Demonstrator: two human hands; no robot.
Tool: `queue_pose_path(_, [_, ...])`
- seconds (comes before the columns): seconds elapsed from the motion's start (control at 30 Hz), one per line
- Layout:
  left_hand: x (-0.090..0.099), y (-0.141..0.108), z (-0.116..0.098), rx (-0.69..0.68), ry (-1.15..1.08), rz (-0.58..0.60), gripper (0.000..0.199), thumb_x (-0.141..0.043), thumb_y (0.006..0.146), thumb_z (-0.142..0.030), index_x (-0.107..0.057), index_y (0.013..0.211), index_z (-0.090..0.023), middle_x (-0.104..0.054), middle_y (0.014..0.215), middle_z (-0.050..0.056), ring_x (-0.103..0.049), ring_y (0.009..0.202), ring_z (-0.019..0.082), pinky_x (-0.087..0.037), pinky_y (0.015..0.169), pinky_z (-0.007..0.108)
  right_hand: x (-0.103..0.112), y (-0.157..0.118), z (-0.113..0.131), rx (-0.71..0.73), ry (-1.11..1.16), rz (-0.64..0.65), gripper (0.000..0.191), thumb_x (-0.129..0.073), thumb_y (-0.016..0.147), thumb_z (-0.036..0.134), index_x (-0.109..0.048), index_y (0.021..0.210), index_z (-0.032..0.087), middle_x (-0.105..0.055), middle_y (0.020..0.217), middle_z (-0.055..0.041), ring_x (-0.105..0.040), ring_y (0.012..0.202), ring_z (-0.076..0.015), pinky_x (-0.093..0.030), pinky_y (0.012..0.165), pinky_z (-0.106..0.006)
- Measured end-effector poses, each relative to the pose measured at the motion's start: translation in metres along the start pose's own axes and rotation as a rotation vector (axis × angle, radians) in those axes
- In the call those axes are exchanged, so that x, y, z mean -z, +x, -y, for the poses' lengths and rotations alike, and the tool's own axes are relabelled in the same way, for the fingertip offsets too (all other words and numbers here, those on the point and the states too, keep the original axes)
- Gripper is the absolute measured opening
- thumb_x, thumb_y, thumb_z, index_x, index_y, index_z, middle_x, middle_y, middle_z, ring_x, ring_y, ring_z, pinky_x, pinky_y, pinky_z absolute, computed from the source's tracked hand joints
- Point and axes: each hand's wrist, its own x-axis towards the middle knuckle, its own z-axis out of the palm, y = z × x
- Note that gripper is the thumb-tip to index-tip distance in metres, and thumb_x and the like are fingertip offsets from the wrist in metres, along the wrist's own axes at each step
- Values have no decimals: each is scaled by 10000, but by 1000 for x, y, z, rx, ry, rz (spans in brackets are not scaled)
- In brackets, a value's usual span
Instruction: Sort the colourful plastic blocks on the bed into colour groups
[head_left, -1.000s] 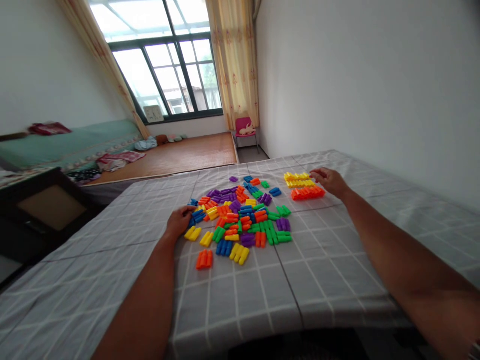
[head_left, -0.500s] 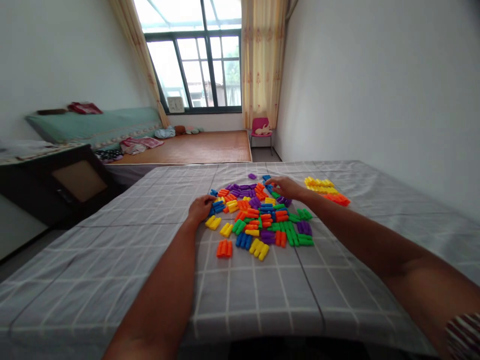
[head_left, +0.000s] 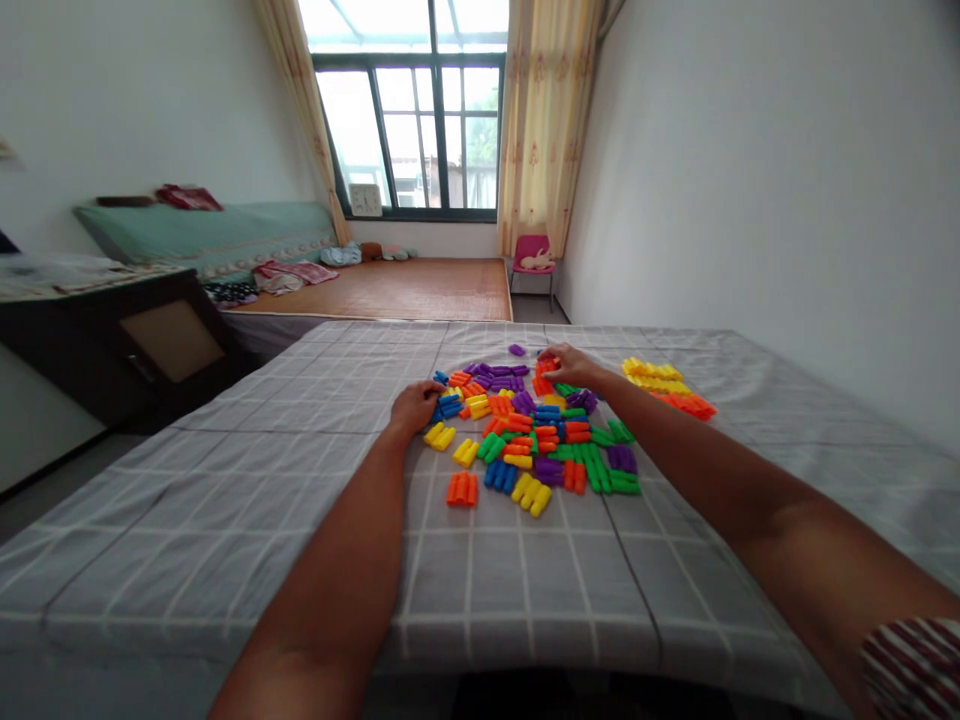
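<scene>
A heap of small plastic blocks point(head_left: 532, 435) in orange, yellow, green, blue and purple lies spread on a grey checked cloth point(head_left: 525, 580). My left hand point(head_left: 415, 407) rests at the heap's left edge, its fingers curled on blue blocks point(head_left: 449, 406). My right hand point(head_left: 568, 366) is at the heap's far side, fingers closed on an orange block point(head_left: 545, 366). To the right lie a sorted yellow row point(head_left: 654, 373) and an orange row point(head_left: 686, 403). One orange block point(head_left: 462, 489) lies apart at the near left.
The clothed surface runs along a white wall point(head_left: 750, 180) on the right. A dark cabinet point(head_left: 142, 345) stands at the left. Beyond are a wooden platform point(head_left: 405, 288), a green mattress point(head_left: 202, 232), a pink chair point(head_left: 534, 257) and a window with curtains point(head_left: 420, 130).
My right hand left the sorted rows at the right, swung left to the heap's far side and closed on an orange block. The view shifted rightward; my left hand stayed put.
</scene>
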Motion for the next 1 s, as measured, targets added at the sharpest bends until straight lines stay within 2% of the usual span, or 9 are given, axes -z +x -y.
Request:
queue_pose_path(0.07, [0, 0, 0, -2, -7, 6, 325, -509, 799, -169, -741, 1017, -234, -742, 1011, 9, -655, 927, 170, -491, 811, 237, 1, -5, -8, -81, 96, -14, 310, -700, 648, 213, -668, 945, 129, -644, 884, -51, -582, 764, -162, -492, 703, -276])
queue_pose_path(0.17, [2, -1, -2, 1, -15, 16, 319, -518, 797, -178, -739, 1023, -226, -744, 997, 16, -655, 906, 174, -491, 797, 244, 2, -14, -13, -158, 289, -30, 399, -708, 635, 239, -618, 1011, 139, -645, 881, -34, -575, 736, -146, -491, 642, -249])
queue_pose_path(0.27, [3, -2, -3, -11, -18, 22, 307, -521, 803, -183, -738, 1018, -221, -741, 1014, 19, -652, 918, 175, -487, 805, 245, 6, -20, -13, -153, 452, 5, 481, -718, 615, 214, -590, 1075, 155, -658, 899, -35, -580, 737, -140, -502, 644, -247])
queue_pose_path(0.4, [2, -2, -2, -5, -4, 31, 317, -511, 811, -190, -729, 1042, -211, -737, 1034, 20, -654, 917, 170, -487, 793, 237, 8, -21, -14, -172, 509, 47, 393, -714, 593, 183, -607, 969, 139, -645, 778, -16, -571, 671, -125, -494, 622, -238])
queue_pose_path(0.6, [2, -2, -3, 11, 5, 25, 317, -512, 810, -200, -731, 1037, -226, -740, 1029, 10, -658, 908, 164, -489, 772, 224, 2, -20, -7, -201, 468, 1, 408, -759, 618, 323, -620, 953, 137, -656, 769, -29, -582, 672, -141, -489, 602, -247])
queue_pose_path(0.73, [3, -3, -5, 17, -9, 27, 334, -509, 797, -178, -732, 1042, -223, -740, 1034, 16, -659, 920, 170, -491, 791, 235, -1, -21, 7, -112, 416, 150, 389, -711, 703, 445, -672, 948, 145, -676, 807, -39, -611, 703, -158, -498, 623, -260])
queue_pose_path(0.8, [3, -3, -5, 15, -12, 19, 337, -509, 790, -167, -736, 1033, -224, -737, 1045, 20, -657, 933, 174, -489, 810, 243, -1, -19, 15, -79, 310, 170, 319, -691, 747, 398, -689, 962, 163, -697, 871, -53, -630, 753, -165, -504, 660, -262])
queue_pose_path(0.9, [3, -4, -5, 6, -25, 14, 336, -509, 787, -161, -737, 1028, -218, -739, 1033, 25, -656, 927, 176, -488, 818, 247, 0, -15, 31, -29, 79, 78, 240, -663, 786, 284, -698, 1000, 182, -715, 929, -64, -641, 804, -176, -499, 738, -286])
queue_pose_path(1.0, [1, -2, -3, 3, -28, 16, 335, -505, 795, -171, -736, 1034, -211, -740, 1022, 30, -658, 913, 178, -490, 809, 249, 0, -15, 56, 116, 18, 98, 238, -615, 827, 251, -693, 1043, 190, -721, 964, -57, -649, 833, -171, -488, 767, -278])
